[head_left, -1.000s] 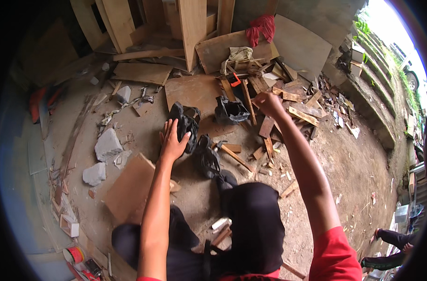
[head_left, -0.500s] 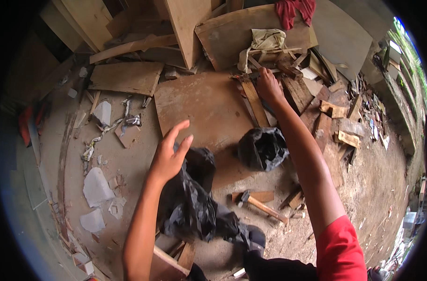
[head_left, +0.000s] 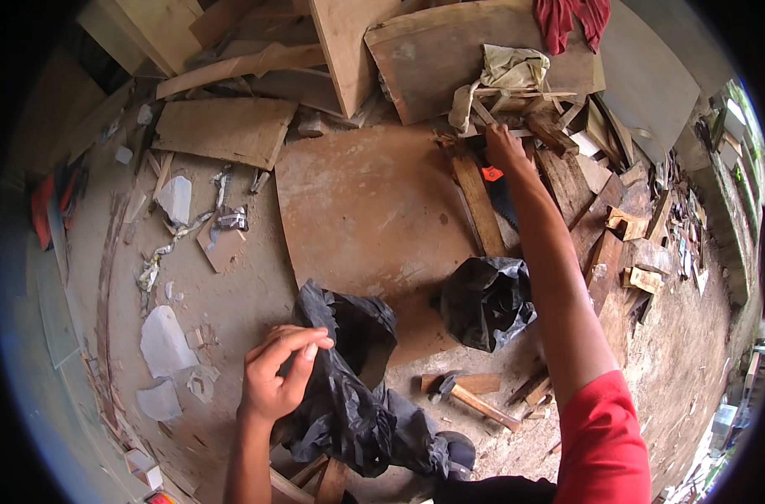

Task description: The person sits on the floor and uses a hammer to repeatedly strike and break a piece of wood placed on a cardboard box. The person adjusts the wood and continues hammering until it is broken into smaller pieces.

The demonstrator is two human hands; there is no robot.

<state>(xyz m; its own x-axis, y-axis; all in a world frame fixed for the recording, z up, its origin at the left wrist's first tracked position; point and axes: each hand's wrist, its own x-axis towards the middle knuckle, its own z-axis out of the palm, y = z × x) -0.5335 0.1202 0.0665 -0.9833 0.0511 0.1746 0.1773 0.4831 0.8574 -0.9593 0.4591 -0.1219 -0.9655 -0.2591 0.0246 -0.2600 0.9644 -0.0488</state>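
My right hand (head_left: 506, 144) is stretched out to the pile of wood scraps, fingers curled closed around something hidden from view. Just below it, partly behind my forearm, lies a dark, long tool with an orange patch (head_left: 492, 173), perhaps a handsaw. A narrow wooden plank (head_left: 475, 197) rests beside it. My left hand (head_left: 277, 374) hovers empty at the near left, thumb and fingers a little apart. Its fingertips are close to a crumpled black plastic bag (head_left: 374, 428) with a gaping mouth. A second black bag (head_left: 487, 302) stands to the right, its top open.
A brown board (head_left: 366, 210) lies flat in the middle. Nearer are a hammer (head_left: 479, 403) and a short wood block (head_left: 475, 383). White broken chunks (head_left: 166, 340) lie at left. Sheets of wood (head_left: 475, 55) lean at the back, with a pale cloth (head_left: 514, 67) and a red cloth (head_left: 571, 21).
My left hand has drawn back toward me, its fingers more bent. My right hand stays at the wood pile, and the orange patch now shows below it. The view has shifted slightly.
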